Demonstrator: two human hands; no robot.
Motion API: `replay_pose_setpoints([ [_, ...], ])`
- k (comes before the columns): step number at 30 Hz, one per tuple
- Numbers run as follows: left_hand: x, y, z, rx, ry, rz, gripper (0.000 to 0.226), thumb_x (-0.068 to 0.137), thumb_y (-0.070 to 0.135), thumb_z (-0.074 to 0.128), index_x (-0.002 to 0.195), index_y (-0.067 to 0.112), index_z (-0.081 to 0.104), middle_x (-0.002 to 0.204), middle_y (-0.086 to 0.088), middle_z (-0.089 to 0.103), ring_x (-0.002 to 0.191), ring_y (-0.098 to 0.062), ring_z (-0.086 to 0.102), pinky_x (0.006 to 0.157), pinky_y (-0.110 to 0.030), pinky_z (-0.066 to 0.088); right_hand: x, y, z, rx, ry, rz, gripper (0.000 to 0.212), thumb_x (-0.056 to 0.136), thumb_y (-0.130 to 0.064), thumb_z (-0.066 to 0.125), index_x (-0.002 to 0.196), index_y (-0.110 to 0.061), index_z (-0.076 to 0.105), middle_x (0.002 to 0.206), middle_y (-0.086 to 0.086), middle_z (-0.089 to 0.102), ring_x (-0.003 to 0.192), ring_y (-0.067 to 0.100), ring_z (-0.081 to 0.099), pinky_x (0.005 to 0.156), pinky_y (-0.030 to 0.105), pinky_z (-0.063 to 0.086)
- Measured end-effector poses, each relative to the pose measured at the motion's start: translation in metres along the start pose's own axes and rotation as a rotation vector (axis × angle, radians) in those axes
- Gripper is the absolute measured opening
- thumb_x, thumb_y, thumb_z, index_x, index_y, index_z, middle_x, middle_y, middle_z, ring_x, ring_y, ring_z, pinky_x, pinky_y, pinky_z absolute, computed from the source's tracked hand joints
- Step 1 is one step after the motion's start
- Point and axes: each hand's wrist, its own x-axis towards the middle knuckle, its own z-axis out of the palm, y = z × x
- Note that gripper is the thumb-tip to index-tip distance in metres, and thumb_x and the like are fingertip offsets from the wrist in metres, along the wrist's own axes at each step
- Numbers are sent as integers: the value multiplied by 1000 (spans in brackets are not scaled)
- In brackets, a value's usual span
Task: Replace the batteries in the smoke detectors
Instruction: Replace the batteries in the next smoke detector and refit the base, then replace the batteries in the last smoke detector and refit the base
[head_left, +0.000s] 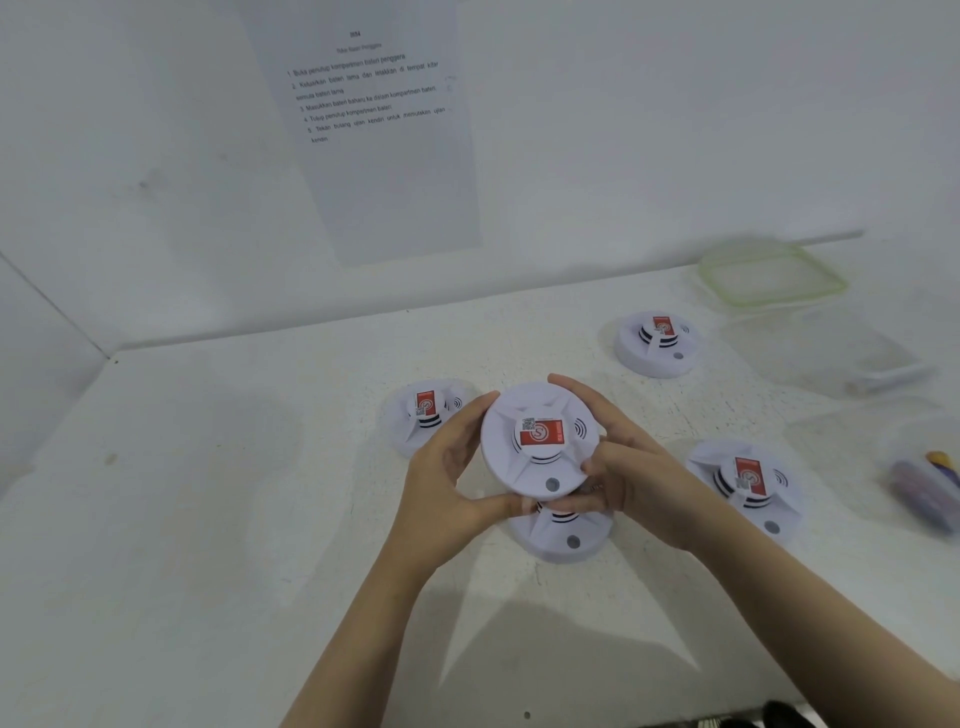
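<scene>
While its rim is clasped from both sides by the left hand (447, 470) and right hand (626, 470), each curled round it, a white smoke detector (540, 439) is held above the table (208, 493), red label upward. A second detector (563, 538) is seen directly beneath it, and three further detectors (423, 415) are spread around.

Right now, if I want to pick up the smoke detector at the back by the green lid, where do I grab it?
Probably by its wide round rim, from above, fingers on opposite edges. That smoke detector lies flat on the table with free space around it, and its raised middle is narrower. The left hand and right hand hold the lifted detector by its rim too.
</scene>
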Motion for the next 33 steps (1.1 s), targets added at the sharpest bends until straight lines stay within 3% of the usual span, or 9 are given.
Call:
replay_pose_setpoints([
  [6, 4, 5, 0, 68, 5, 1, 86, 59, 15, 91, 134, 24, 50, 129, 16, 61, 123, -1, 54, 101, -20, 44, -1, -10, -2, -97, 27, 24, 73, 79, 2, 49, 138, -39, 37, 129, 1, 60, 107, 32, 63, 77, 41, 58],
  [10, 24, 11, 1, 265, 22, -22, 93, 52, 39, 91, 134, 28, 48, 133, 18, 53, 124, -1, 46, 103, -25, 38, 4, -31, -13, -375, 95, 24, 68, 87, 5, 56, 141, -32, 37, 125, -2, 63, 108, 16, 63, 86, 30, 55],
  [12, 38, 16, 4, 372, 6, -29, 96, 52, 38, 90, 136, 27, 45, 132, 17, 49, 122, -3, 41, 102, -26, 34, 11, -41, -21, -521, 118, 45, 65, 85, 2, 61, 139, -30, 42, 124, -3, 63, 108, 12, 62, 94, 30, 50],
  [16, 72, 21, 17, 598, -79, -40, 102, 61, 30, 88, 146, 18, 34, 138, 3, 50, 131, -17, 35, 97, -26, 28, 27, -53, -37, -614, 145, 81, 56, 84, 9, 58, 126, -27, 54, 112, -4, 67, 99, 10, 65, 92, 26, 50],
  [20, 91, 18, 33, 755, -156, -89, 82, 63, 35, 85, 133, 12, 49, 128, -3, 58, 124, -24, 42, 88, -28, 32, 41, -51, -54, -713, 250, 160, 53, 82, 5, 62, 127, -21, 55, 116, -2, 62, 109, 16, 59, 92, 27, 44],
  [24, 100, 11, 40, 752, -183, -116, 87, 62, 34, 87, 137, 15, 47, 131, -2, 57, 125, -23, 42, 96, -29, 34, 46, -47, -65, -704, 272, 213, 47, 79, 5, 65, 121, -16, 61, 98, -9, 67, 95, 11, 63, 81, 21, 49],
  [28, 106, 9, 42, 768, -204, -161, 85, 61, 34, 88, 135, 18, 49, 127, 1, 58, 122, -22, 44, 95, -30, 36, 50, -45, -76, -739, 321, 226, 41, 75, 3, 69, 114, -10, 67, 106, 5, 71, 99, 19, 66, 92, 34, 51],
  [31, 112, 9, 41, 785, -282, -229, 92, 55, 42, 88, 134, 19, 47, 126, 2, 58, 122, -22, 48, 96, -34, 44, 47, -47, -82, -759, 274, 264, 44, 78, -4, 69, 121, -12, 63, 113, 5, 68, 104, 19, 62, 96, 33, 48],
  [33, 119, 13, 44, 810, -326, -260, 104, 56, 48, 87, 142, 17, 37, 138, -2, 50, 131, -26, 42, 103, -39, 42, 37, -51, -85, -806, 265, 285, 46, 83, -13, 68, 128, -14, 56, 118, 2, 61, 110, 18, 57, 97, 29, 43],
])
